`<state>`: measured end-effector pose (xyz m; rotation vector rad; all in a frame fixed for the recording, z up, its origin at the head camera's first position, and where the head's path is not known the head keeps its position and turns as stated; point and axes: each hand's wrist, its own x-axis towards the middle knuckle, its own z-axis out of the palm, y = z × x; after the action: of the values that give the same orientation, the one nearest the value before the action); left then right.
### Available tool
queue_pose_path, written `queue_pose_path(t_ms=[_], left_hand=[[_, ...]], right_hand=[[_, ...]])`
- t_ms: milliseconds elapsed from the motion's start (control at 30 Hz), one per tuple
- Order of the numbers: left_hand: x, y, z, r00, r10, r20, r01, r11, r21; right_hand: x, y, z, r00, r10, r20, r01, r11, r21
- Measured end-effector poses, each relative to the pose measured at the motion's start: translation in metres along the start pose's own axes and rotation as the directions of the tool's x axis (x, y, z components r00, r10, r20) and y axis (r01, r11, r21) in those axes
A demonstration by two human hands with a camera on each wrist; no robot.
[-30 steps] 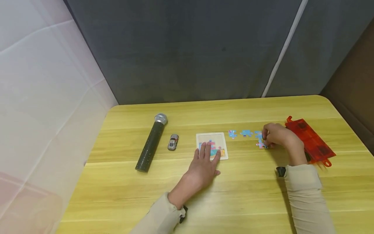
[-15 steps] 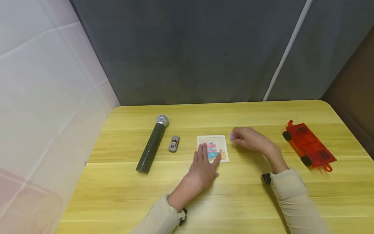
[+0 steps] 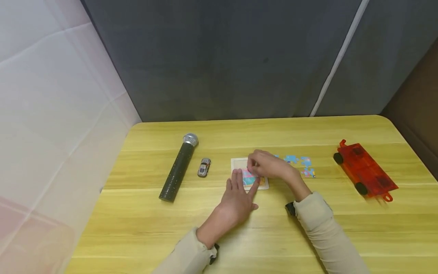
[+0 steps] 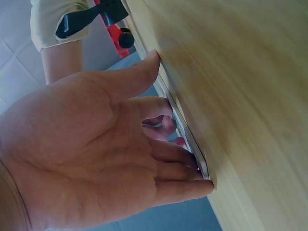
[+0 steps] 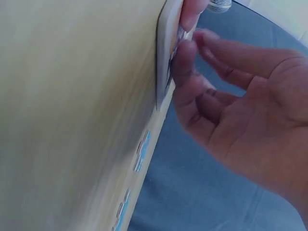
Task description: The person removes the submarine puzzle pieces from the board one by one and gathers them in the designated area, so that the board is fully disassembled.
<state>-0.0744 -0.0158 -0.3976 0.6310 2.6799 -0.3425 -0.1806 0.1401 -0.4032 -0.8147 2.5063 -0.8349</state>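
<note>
A small jigsaw puzzle in a pale frame tray (image 3: 238, 163) lies mid-table, with pink and teal pieces (image 3: 248, 179) laid in its lower part. My left hand (image 3: 236, 201) rests on the tray, fingers straight and spread over its lower left. In the left wrist view the left fingertips (image 4: 202, 186) touch the tray's edge. My right hand (image 3: 268, 164) is over the tray's upper right, thumb and fingers pinched together. The puzzle piece there is mostly hidden by the fingers. In the right wrist view the right hand (image 5: 240, 96) is close against the tray (image 5: 166, 53).
Several loose blue puzzle pieces (image 3: 291, 159) lie right of the tray, one partly behind the right hand. Farther right is a red toy vehicle (image 3: 367, 169) with black wheels. A toy car (image 3: 204, 167) and a dark microphone (image 3: 178, 171) lie to the left.
My right hand has moved left from the loose pieces to the tray, carrying a puzzle piece. The left hand has stayed on the tray.
</note>
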Motion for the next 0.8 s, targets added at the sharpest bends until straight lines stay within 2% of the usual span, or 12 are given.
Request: queue_pose_path(t_ms=[200, 333, 633, 800], left_hand=[[0.0002, -0.0009, 0.0008, 1.000, 0.004, -0.019, -0.004, 1.000, 0.015], [0.0001, -0.0005, 0.0013, 1.000, 0.010, -0.013, -0.010, 1.000, 0.024], [0.0008, -0.0001, 0.0011, 1.000, 0.005, -0.001, -0.005, 1.000, 0.008], [0.0006, -0.0003, 0.0012, 1.000, 0.001, -0.004, -0.001, 1.000, 0.007]], right_hand=[[-0.0006, -0.0053, 0.0027, 0.998, 0.055, -0.041, -0.057, 0.997, -0.049], [-0.0004, -0.0049, 0.0051, 0.998, 0.040, -0.041, -0.042, 0.998, -0.042], [-0.0007, -0.0072, 0.0045, 0.999, 0.032, -0.039, -0.028, 0.993, 0.114], [-0.0025, -0.0062, 0.0022, 0.999, 0.005, -0.039, 0.001, 0.990, 0.142]])
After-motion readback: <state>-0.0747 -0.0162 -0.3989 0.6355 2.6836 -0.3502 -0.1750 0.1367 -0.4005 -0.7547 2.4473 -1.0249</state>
